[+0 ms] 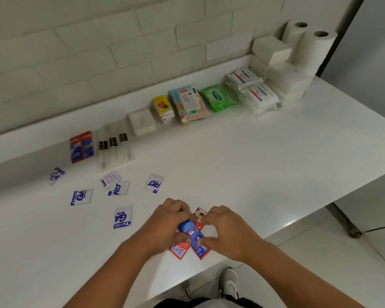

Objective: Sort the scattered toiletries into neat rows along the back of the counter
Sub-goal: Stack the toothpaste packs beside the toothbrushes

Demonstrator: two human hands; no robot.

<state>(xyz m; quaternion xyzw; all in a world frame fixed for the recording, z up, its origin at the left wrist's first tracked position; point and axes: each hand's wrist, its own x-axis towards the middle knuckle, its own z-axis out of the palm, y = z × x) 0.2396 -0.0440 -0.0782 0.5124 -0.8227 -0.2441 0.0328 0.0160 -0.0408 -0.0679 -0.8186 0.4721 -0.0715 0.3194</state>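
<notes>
We have a small pile of red-and-blue sachets (pixel 194 235) on the desk (pixel 276 152), caught between our fingers (pixel 213 215). The left hand (pixel 169 223) and the right hand (pixel 228 233) meet it from either side, fingers curled narrow round the pile, with the thumbs pinching its near end. Left of the fingers, six white sachets (pixel 122 216) lie scattered, two of them overlapping. Well beyond the fingers, along the wall (pixel 98 52), things stand in line: red box (pixel 81 146), tubes (pixel 113 147), yellow pack (pixel 163 108), green pack (pixel 218 97) — and, far right, rolls (pixel 316 50)
</notes>
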